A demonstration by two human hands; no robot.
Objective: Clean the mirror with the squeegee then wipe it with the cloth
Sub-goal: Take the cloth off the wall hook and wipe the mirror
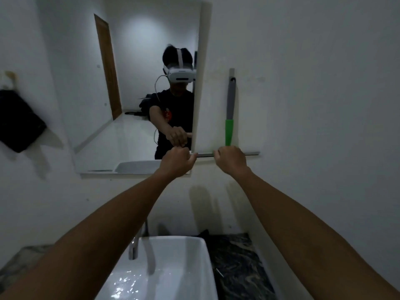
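Both my hands grasp the squeegee (229,118) blade: left hand (177,162) at the mirror (129,83) edge, right hand (231,160) under the handle.

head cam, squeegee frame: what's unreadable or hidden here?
- Squeegee blade, head view: its middle is behind the right hand, its left end behind the left hand.
- Grip: fingers curl away from the camera, so contact on the blade can't be confirmed.
- Dark cloth on the left wall: cut by the frame edge, dim and blurred.
- Mirror: streaks or wetness unreadable in low light.
- Sink: bottom cut by the frame edge.
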